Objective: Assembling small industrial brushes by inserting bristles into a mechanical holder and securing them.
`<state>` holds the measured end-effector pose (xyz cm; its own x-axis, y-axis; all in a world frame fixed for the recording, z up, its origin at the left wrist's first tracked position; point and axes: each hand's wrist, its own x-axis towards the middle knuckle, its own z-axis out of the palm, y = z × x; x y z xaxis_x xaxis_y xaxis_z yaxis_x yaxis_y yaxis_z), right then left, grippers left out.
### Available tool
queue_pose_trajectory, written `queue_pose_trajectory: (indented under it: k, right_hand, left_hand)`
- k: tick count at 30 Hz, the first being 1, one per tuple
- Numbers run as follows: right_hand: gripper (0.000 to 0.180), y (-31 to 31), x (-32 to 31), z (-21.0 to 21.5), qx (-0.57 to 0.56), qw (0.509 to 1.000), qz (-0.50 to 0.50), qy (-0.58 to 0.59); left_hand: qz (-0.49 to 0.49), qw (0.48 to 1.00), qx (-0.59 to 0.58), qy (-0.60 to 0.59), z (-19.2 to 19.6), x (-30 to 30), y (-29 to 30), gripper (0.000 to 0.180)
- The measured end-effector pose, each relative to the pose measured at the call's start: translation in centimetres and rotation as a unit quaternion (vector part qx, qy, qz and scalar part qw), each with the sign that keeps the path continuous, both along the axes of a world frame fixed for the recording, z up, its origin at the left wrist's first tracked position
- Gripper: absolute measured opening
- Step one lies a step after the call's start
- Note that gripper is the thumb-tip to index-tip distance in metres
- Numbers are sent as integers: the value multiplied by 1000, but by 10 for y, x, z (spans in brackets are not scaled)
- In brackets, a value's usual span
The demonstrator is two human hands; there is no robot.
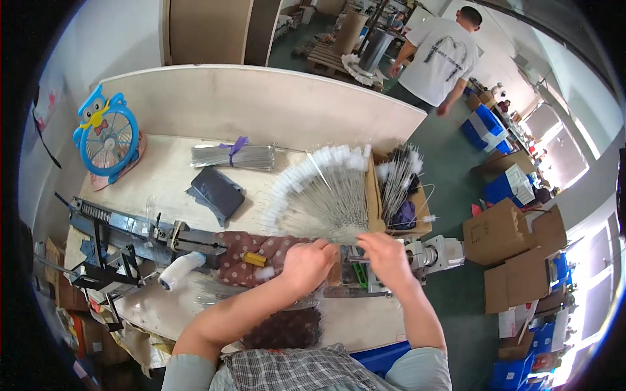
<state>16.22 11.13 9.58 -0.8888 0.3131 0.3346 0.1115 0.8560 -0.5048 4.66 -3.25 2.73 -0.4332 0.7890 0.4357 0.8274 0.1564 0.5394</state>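
Observation:
My left hand (305, 266) is closed, its thumb and fingers pinched at the near edge of a wide fan of thin metal wires with white ends (329, 189). Whatever it pinches is too small to make out. Close by on the right, my right hand (389, 259) is also closed, fingertips together over the metal machine (430, 254); its grip hides anything held there. Below and between the hands shows a green part (360, 274) of the machine. Left of my left hand, a brown polka-dot cloth (238, 260) bears a small yellow block (253, 259).
A cardboard box (417, 225) of more wires stands behind my right hand. A tied wire bundle (244, 156), a dark folded cloth (217, 194) and a blue fan (107, 140) lie farther back. A long metal rail (130, 223) runs left. Beyond the partition, a person (437, 58) stands.

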Motion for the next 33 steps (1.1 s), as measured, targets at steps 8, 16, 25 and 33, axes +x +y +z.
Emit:
queue_pose_trajectory:
  k: [8, 16, 25, 33]
  right_hand:
    - [15, 4, -21, -28, -45, 997, 11, -62]
    - [13, -20, -48, -7, -50, 988, 144, -17]
    - [10, -112, -134, -37, -17, 966, 254, 40]
    - [8, -130, -137, -31, 34, 973, 227, 8]
  left_hand:
    - [-42, 980, -133, 141, -17, -34, 38, 16]
    - [38, 999, 29, -17, 16, -4, -84, 18]
    - [177, 280, 261, -907, -44, -21, -171, 58]
    - [208, 579, 329, -716, 26, -28, -170, 58]
